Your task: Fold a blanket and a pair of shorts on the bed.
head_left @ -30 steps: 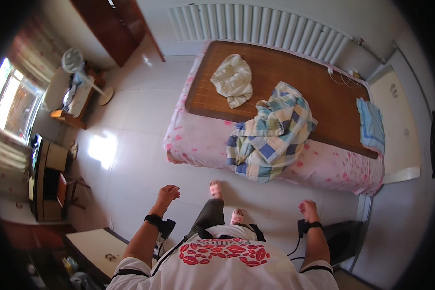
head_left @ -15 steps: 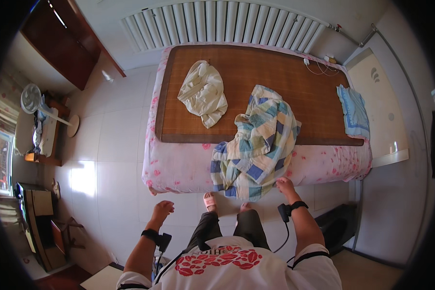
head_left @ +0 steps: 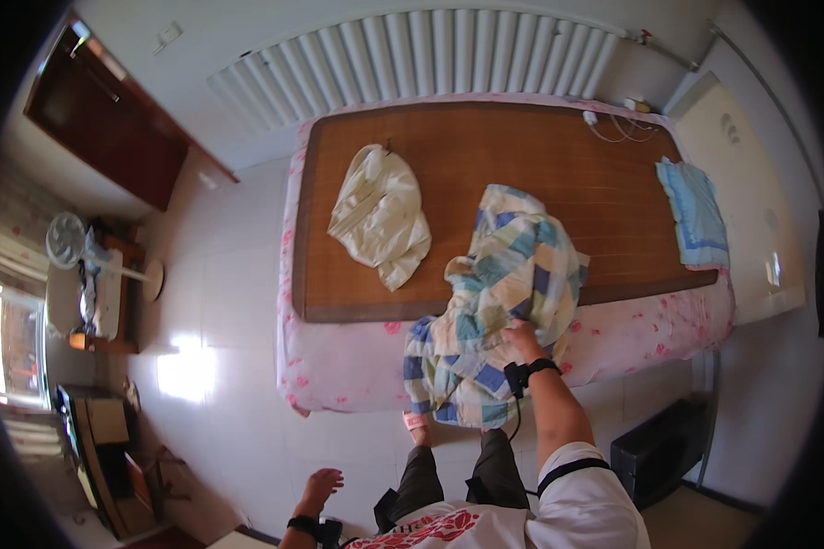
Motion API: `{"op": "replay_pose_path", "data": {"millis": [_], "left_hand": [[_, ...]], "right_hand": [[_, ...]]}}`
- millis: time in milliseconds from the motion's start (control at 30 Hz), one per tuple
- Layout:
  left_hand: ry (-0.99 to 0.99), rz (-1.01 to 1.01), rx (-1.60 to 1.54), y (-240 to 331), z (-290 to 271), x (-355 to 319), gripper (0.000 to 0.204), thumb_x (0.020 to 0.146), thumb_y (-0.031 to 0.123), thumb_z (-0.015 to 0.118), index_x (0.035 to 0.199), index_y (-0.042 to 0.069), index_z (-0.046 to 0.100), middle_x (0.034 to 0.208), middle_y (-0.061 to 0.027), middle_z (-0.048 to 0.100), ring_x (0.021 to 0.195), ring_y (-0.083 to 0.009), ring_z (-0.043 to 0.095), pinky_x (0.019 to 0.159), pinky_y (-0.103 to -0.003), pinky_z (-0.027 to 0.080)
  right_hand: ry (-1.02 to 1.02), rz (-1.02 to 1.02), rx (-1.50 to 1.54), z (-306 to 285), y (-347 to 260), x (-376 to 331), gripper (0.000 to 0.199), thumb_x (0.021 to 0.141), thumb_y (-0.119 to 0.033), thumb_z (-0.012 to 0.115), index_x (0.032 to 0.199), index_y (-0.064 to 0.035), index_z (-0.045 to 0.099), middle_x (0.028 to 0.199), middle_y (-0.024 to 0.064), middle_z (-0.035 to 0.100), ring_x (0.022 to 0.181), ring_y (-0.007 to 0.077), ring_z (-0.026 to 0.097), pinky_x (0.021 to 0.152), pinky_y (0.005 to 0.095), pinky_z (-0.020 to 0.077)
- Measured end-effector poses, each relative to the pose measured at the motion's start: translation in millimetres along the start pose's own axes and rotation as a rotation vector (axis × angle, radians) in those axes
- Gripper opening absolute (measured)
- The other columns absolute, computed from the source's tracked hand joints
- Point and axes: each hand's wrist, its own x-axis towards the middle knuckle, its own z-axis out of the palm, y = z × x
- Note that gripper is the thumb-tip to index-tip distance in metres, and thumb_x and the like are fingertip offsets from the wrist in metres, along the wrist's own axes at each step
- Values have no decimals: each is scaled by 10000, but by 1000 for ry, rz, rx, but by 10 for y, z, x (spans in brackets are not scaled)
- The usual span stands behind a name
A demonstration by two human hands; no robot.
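Blue, green and cream checks: that's the quilt, bunched just right of frame centre. Upper part lies on the brown mat, lower part crosses the pink-flowered sheet and hangs over the near edge of the bed.

Right hand is on the quilt, around its middle. Fingers touch the cloth, but at this size and angle I can't tell if they've pinched a fold or just rest on it. Left hand, bottom of frame left of centre, holds nothing: fingers loosely spread, well apart from the bed.

Step in hand, my read: getting a first hold on the quilt. Next move calls for a firm grab of a fold or edge, probably with the left hand brought over too, since it's a big, floppy heap and one hand would likely just drag it.

Also on the mat: crumpled cream cloth, left of the quilt, apart from it. Light blue pillow at the bed's right end.
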Motion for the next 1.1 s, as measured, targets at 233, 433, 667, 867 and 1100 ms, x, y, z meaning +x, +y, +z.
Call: {"op": "replay_pose_path", "data": {"millis": [233,433,667,867,1100], "left_hand": [[-156,167,198,903,579,433,367,749,193,562,1064,45,445,905,-100,574,784,-186,573,667,-305,444],[-270,893,723,1966,1613,370,845,601,244,726,1236,36,208,1149,-185,411,1004,-277,465,835,-357,404],[-813,944,459,2701,2456,-334,616,673,172,677,1176,19,356,1127,-91,454,1018,-181,443,887,-301,344],[-710,1064,390,3182,2255,-790,442,805,244,487,1178,39,367,1121,-95,460,1034,-202,433,848,-307,362],[-917,1058,-193,3804,2017,-1014,449,840,308,430,1196,49,344,1149,-96,440,1018,-218,467,867,-324,401]], "right_hand": [[-196,90,945,-671,-827,-497,186,738,-186,597,831,-26,577,699,11,550,612,85,505,567,220,424],[-502,-254,1017,-1750,-2167,-1338,134,739,-169,579,791,-83,491,721,-30,449,646,46,420,553,184,360],[-493,-619,931,-2711,-3031,-2209,152,743,-91,532,879,-44,483,791,-25,446,741,46,413,653,183,362],[-335,-687,946,-3190,-3005,-2645,281,754,-39,487,1035,-25,467,846,-5,460,764,63,427,665,196,375],[21,-534,740,-2919,-2079,-2617,346,814,-162,509,1128,-36,431,943,37,505,821,77,479,730,210,417]]}}
